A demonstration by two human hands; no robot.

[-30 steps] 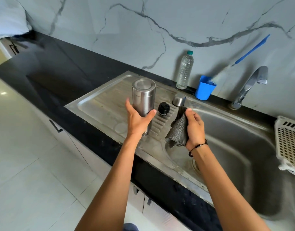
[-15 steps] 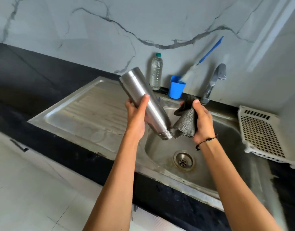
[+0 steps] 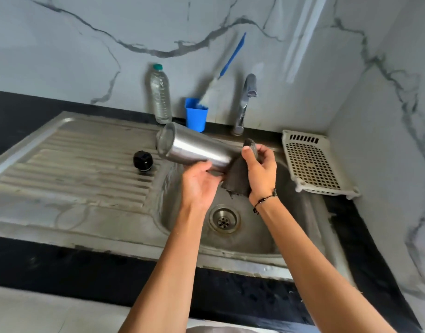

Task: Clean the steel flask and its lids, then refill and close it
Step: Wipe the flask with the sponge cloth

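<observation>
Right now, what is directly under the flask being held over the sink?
Under the steel flask are the left hand supporting it and the sink basin. The right hand holds a dark scrub cloth over the flask's far end, so its mouth is hidden.

Two bare forearms enter from the bottom edge of the head view, with no sleeves over them as far as the frame shows. The left hand (image 3: 199,186) wears nothing on its wrist or visible fingers. The right hand (image 3: 260,170) has a thin black cord bracelet (image 3: 264,200) strung with small dark beads around its wrist, one small metallic bead showing on the outer side. No rings or watch show on either hand.
</observation>
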